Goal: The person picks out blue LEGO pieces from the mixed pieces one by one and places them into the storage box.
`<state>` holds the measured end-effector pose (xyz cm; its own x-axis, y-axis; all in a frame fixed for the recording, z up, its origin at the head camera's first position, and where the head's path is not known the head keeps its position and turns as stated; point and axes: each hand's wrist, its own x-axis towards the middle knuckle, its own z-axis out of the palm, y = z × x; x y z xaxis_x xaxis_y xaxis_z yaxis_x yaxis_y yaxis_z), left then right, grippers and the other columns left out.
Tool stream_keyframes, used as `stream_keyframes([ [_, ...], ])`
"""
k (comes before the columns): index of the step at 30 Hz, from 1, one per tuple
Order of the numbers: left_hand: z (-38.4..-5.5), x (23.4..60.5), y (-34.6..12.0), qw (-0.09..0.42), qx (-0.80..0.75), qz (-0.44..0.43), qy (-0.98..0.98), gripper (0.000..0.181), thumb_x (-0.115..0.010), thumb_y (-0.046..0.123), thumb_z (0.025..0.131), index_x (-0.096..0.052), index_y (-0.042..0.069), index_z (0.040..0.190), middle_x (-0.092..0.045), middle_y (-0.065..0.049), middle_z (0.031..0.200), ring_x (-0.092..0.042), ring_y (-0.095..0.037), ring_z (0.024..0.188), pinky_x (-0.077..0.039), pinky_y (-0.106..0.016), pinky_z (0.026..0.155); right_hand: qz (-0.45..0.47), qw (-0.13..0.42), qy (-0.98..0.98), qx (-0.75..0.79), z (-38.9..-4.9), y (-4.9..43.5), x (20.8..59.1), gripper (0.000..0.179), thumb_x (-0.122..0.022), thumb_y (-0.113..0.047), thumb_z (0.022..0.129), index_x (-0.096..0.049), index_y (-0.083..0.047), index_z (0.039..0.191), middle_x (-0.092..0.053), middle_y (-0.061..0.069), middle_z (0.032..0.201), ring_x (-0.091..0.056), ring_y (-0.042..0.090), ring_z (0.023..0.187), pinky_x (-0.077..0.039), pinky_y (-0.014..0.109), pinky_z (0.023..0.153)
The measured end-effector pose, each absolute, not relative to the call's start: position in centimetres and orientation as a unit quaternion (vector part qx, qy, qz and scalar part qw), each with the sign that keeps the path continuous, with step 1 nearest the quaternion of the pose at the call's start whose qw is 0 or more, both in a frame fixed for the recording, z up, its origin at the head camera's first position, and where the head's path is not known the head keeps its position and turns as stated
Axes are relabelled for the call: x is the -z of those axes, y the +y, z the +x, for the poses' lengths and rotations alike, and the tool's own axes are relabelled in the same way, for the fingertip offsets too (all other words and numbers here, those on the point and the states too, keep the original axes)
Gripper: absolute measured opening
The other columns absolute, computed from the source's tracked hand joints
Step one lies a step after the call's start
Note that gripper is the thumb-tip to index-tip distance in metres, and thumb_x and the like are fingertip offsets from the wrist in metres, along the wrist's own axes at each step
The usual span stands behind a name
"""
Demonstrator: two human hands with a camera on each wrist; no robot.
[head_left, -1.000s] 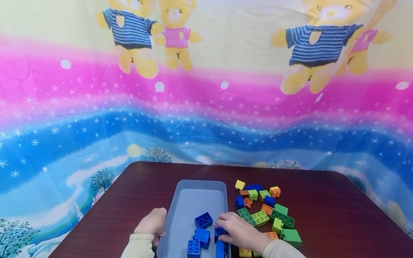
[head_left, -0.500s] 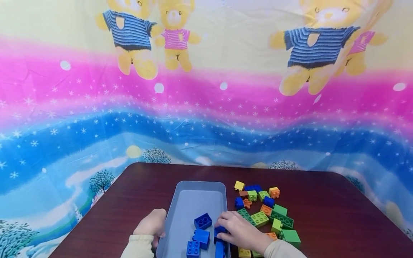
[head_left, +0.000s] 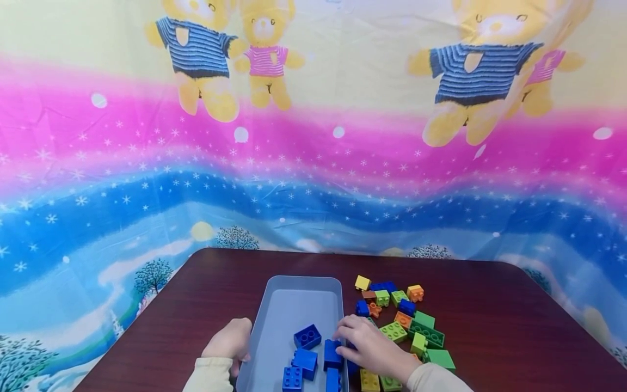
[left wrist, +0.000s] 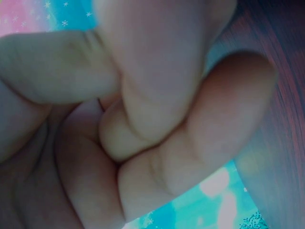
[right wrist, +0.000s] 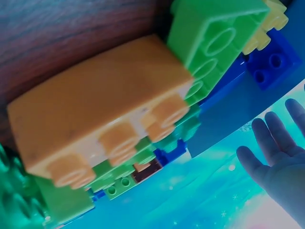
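Observation:
A grey tray [head_left: 277, 305] holds several blue bricks, among them an upturned one [head_left: 307, 337] and a larger one [head_left: 305, 362]. Along the tray's right wall stands another blue brick [head_left: 332, 354], with the fingertips of my right hand [head_left: 369, 345] right at its edge. In the right wrist view this hand's fingers [right wrist: 274, 136] are spread and fairly straight. My left hand [head_left: 229, 342] is against the tray's left side, its fingers [left wrist: 157, 71] curled in on each other with nothing visible between them.
Right of the tray lies a loose spread of bricks, including lime green [head_left: 394, 331], dark green [head_left: 427, 333], orange [head_left: 415, 293] and yellow [head_left: 363, 282] ones. Close by the right wrist is an orange brick [right wrist: 100, 90]. A printed cloth [head_left: 313, 163] hangs behind the table [head_left: 490, 310].
My right hand has let go of the blue brick at the tray's right wall and shifted slightly right and up, uncovering it. The left hand stays at the tray's side.

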<state>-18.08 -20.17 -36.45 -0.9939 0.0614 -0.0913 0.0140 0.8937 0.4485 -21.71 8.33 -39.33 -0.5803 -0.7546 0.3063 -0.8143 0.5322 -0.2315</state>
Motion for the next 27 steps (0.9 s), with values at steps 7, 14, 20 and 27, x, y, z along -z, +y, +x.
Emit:
stream_keyframes([
  [7,-18.1,36.5,-20.2,0.047,-0.230,0.021,0.972,0.026,-0.062,-0.019,0.061,-0.044,-0.001,0.060,-0.044,-0.008,0.033,-0.050,-0.020,0.028,-0.045,-0.028,0.039,0.431,0.119,-0.875,-0.184,-22.0,8.8,39.3,0.009,-0.063,-0.019,0.083,-0.065,-0.014,0.091,-0.055,-0.007,0.096,-0.051,0.009,0.088,-0.046,0.028,0.074],
  [14,-18.1,36.5,-20.3,0.048,-0.234,0.024,0.971,0.026,-0.062,-0.019,0.059,-0.043,-0.001,0.059,-0.044,-0.009,0.032,-0.050,-0.021,0.028,-0.045,-0.028,0.040,0.384,0.127,-0.895,-0.188,-22.4,9.4,39.2,0.007,-0.064,-0.018,0.083,-0.065,-0.015,0.089,-0.054,-0.007,0.093,-0.051,0.008,0.084,-0.048,0.027,0.071],
  [20,-18.1,36.5,-20.2,0.045,-0.234,0.026,0.971,0.026,-0.062,-0.019,0.060,-0.044,-0.001,0.059,-0.044,-0.009,0.032,-0.050,-0.021,0.028,-0.045,-0.028,0.040,0.371,0.133,-0.899,-0.191,-22.8,10.2,39.6,0.007,-0.063,-0.016,0.082,-0.064,-0.014,0.089,-0.054,-0.008,0.090,-0.052,0.009,0.081,-0.047,0.029,0.070],
  [27,-18.1,36.5,-20.1,0.057,-0.226,0.017,0.972,0.026,-0.068,-0.014,0.063,-0.044,-0.002,0.062,-0.045,-0.009,0.035,-0.051,-0.020,0.029,-0.047,-0.029,0.041,0.342,0.148,-0.909,-0.187,-23.5,11.4,40.4,0.007,-0.064,-0.014,0.081,-0.064,-0.013,0.088,-0.055,-0.007,0.089,-0.052,0.011,0.081,-0.047,0.031,0.068],
])
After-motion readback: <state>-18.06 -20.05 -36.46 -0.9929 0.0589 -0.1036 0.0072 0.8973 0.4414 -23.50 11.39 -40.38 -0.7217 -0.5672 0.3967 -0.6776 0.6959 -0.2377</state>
